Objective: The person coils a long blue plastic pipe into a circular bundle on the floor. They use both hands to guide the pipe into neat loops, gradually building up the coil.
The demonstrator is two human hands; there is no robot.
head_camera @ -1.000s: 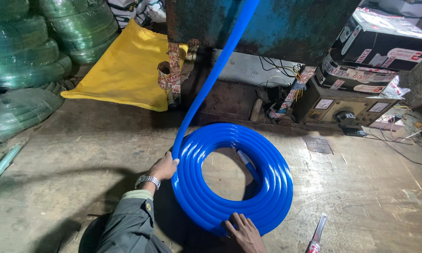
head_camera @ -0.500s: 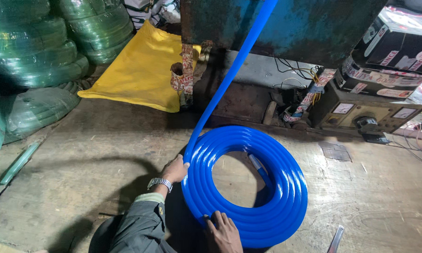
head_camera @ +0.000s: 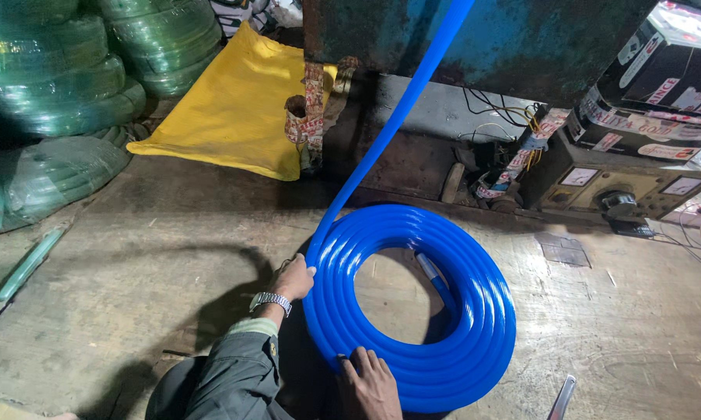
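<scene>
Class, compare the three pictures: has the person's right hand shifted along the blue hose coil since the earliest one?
Yes. The right hand has slid leftward along the near edge of the blue hose coil, from near its bottom middle towards the lower left, closer to the left hand.

A single head-worn camera covers the scene. It looks steeply down and forward from above the person's own arms, at close range. The left hand (head_camera: 294,278) sits just left of frame centre, low in the frame; the right hand (head_camera: 370,385) is cut by the bottom edge. The blue hose coil (head_camera: 475,327) between and beyond the hands fills the lower centre. Past the hands, the view reaches the blue machine body (head_camera: 521,39) at the top edge. No second view exists, so no overlap applies.
</scene>
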